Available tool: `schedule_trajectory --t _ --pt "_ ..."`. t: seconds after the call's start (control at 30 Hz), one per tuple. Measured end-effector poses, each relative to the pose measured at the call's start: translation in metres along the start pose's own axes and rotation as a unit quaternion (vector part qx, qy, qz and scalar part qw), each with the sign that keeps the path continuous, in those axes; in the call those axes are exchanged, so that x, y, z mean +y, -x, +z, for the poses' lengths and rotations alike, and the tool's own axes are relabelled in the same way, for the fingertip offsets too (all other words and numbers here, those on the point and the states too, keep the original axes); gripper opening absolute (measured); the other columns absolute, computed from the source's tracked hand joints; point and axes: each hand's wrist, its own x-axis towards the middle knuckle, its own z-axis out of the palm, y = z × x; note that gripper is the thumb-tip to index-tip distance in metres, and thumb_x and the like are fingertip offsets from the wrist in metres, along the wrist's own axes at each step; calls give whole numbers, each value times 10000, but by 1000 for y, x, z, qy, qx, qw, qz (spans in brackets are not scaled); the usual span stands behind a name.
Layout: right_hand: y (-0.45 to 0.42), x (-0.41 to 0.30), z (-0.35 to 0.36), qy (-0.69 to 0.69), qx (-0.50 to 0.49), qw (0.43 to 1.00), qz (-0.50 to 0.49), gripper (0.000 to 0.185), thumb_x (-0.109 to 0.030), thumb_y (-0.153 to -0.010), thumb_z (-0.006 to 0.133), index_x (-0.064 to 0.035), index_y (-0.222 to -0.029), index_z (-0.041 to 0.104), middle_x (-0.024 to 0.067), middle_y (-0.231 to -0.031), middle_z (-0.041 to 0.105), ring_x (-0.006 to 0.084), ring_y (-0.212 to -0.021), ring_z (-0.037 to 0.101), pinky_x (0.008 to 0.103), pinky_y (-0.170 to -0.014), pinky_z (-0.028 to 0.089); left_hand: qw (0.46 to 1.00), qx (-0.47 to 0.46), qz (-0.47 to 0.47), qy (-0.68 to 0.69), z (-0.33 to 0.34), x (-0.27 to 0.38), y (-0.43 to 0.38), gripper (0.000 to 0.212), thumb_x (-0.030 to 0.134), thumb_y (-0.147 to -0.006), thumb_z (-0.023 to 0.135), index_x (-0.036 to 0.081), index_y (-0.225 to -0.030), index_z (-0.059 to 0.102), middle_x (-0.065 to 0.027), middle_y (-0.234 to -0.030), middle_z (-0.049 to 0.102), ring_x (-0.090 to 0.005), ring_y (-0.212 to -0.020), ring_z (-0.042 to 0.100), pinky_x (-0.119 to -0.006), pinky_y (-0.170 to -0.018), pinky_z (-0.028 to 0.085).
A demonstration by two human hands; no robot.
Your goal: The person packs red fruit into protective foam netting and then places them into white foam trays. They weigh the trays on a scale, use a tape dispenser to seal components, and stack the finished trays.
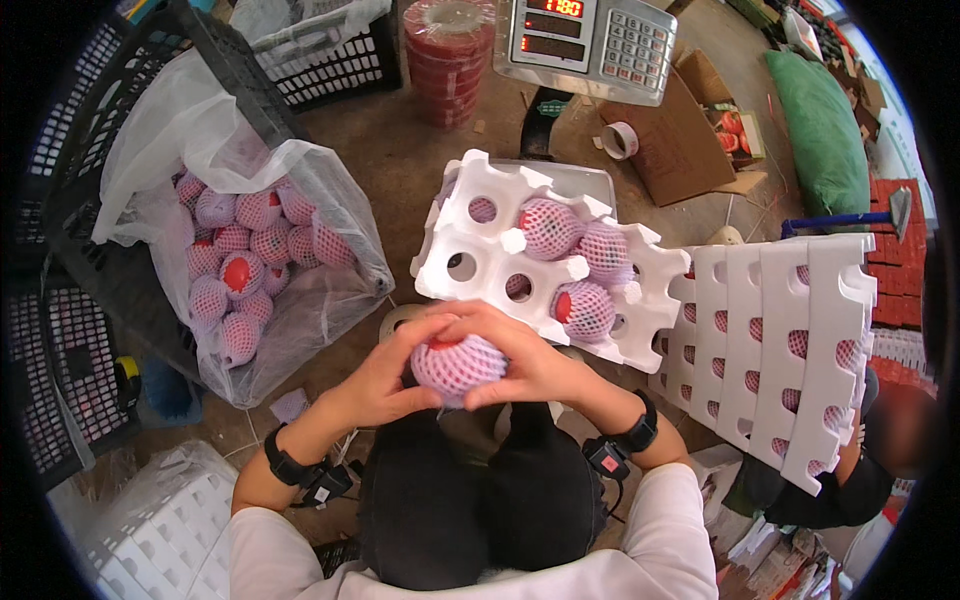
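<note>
Both my left hand [395, 377] and my right hand [517, 358] wrap around one red round fruit in a lilac foam net sleeve [459, 369], above my lap. Some red skin shows at its top, between my fingers. Just beyond my hands, a white foam tray [435, 279] rests tilted on the plate of a weighing scale [577, 180]. Three netted fruits [551, 229] sit together on the tray's right part, while several cups on its left side are bare. Through some of the holes, more netted fruit shows underneath.
At left, a black plastic crate [97, 281] holds a translucent liner [296, 330] with several netted fruits [241, 274]. Stacked foam trays [757, 352] stand at right, beside another person [817, 499]. A scale display [585, 45], red tape rolls [448, 67] and a cardboard box [667, 142] are beyond.
</note>
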Motion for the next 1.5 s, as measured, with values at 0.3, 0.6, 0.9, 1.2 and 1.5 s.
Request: schedule_trajectory --t 0.3,0.6,0.9,1.2,1.5 --pt "26 10 4 132 129 974 -129 722 -291 -607 903 -91 -1160 485 202 -1311 388 368 -1179 473 450 -977 423 993 -72 57 -80 -1 14 -18 594 78 -769 763 155 -1312 533 -198 -1354 408 -323 -1185 526 -364 -947 481" --pt "19 -6 -5 198 85 947 -237 728 -264 -567 923 -100 -1002 362 192 -1141 464 459 -1062 559 496 -862 510 970 -82 139 -182 -7 24 -21 697 99 -634 825 187 -1265 541 -203 -1350 418 -348 -1065 594 -373 -836 544" --pt "17 -7 -6 211 63 949 -228 715 -269 -589 910 -76 -1004 360 202 -1131 472 458 -1036 564 482 -844 513 971 -76 113 -194 -6 26 -21 706 161 -591 841 192 -1235 551 -172 -1311 474 -337 -1034 611 -370 -790 556" --pt "14 -30 -12 284 59 948 -131 825 -315 -581 900 50 -1180 467 258 -1131 558 368 -958 623 354 -739 550 946 -3 177 -270 -6 27 -15 808 193 -565 855 54 -1290 526 -161 -1179 551 -298 -968 626 -353 -765 560" --pt "15 -22 -8 289 62 944 -149 818 -307 -576 906 59 -1163 469 263 -1124 564 373 -980 620 361 -746 551 939 2 201 -278 -8 24 -13 763 178 -569 854 168 -1273 562 -148 -1182 546 -276 -922 639 -338 -747 565"
